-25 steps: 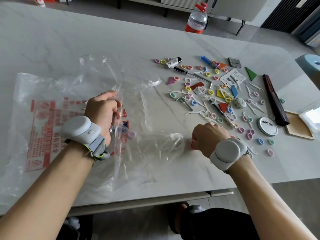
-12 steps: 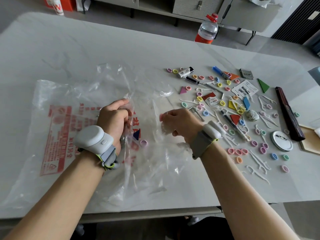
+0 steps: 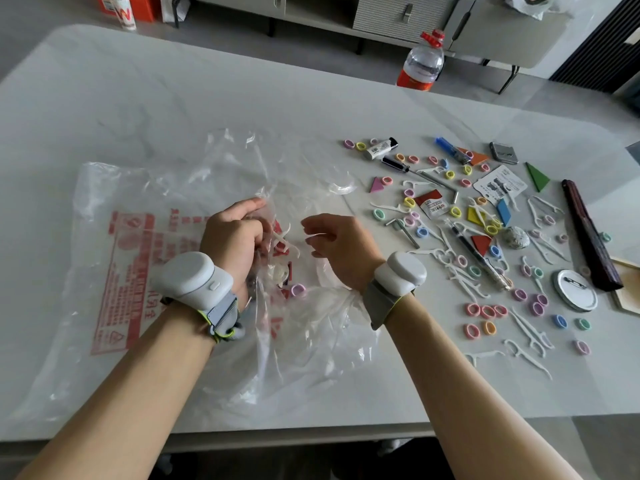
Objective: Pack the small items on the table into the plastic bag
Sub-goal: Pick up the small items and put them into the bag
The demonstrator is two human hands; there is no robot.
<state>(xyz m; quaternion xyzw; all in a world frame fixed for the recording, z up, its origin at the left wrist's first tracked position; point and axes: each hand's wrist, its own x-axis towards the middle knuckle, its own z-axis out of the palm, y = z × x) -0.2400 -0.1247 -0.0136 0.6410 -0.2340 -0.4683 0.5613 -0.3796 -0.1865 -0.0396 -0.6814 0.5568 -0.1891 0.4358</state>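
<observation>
A large clear plastic bag [image 3: 145, 202] with red print lies flat on the left of the white table [image 3: 173, 109]. My left hand [image 3: 232, 237] pinches the bag's mouth and holds it up. My right hand [image 3: 336, 247] hovers just right of the mouth, fingers loosely apart and holding nothing. A white floss pick [image 3: 285, 239] sits in the opening between my hands. Inside the bag lie a purple ring [image 3: 298, 289] and some red pieces. The small items are spread on the right: coloured rings [image 3: 486, 311], floss picks [image 3: 530, 336], coloured triangles [image 3: 537, 176], a screwdriver [image 3: 398, 164].
A dark wooden bar [image 3: 588, 233], a round metal badge [image 3: 575, 294] and a wooden tile [image 3: 628, 289] lie at the far right. A water bottle [image 3: 422, 62] stands beyond the table's far edge. The near table edge runs just under my forearms.
My right hand came from the item pile on the right over to the bag's mouth and its fingers spread; a floss pick now lies in the opening. My left hand kept its hold.
</observation>
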